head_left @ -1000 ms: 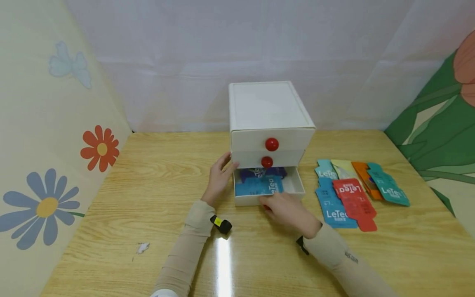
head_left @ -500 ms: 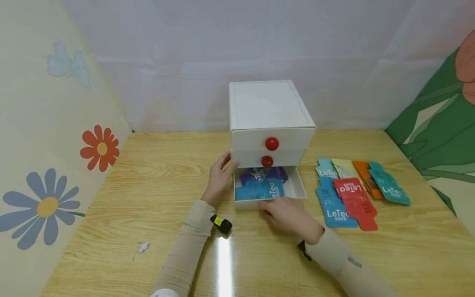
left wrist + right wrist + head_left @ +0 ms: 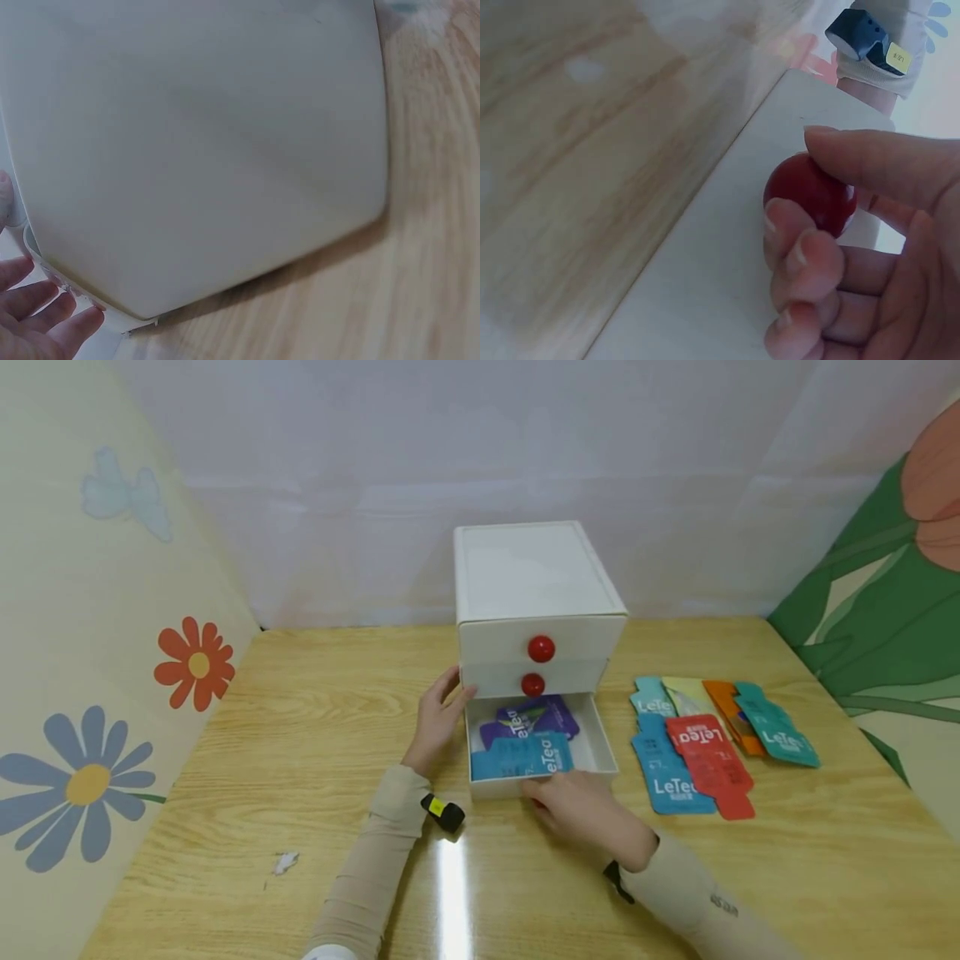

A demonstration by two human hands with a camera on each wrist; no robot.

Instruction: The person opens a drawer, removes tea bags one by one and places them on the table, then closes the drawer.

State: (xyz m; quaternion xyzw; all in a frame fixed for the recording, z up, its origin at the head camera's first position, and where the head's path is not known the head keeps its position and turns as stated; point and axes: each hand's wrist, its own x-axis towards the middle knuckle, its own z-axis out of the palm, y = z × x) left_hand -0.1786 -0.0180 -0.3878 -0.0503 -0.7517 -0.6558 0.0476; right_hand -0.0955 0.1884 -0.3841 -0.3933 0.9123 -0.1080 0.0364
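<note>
A white small drawer cabinet stands on the table. Its bottom drawer is pulled out and contains a blue LeTea packet and purple packaging. My right hand is at the drawer's front; in the right wrist view its thumb and curled fingers grip the red round knob. At the cabinet's left front edge, my left hand steadies the side with fairly straight fingers. The left thumb lies by the front face in the head view.
Right of the cabinet lie several flat LeTea packets: red, blue, teal, orange and others, partly overlapping. Two more red knobs, upper and lower, stick out above the open drawer. A white cloth hangs behind.
The bottom drawer has slid farther out toward me with my right hand on its knob, showing more of the purple packaging. My left hand has stayed against the cabinet's side.
</note>
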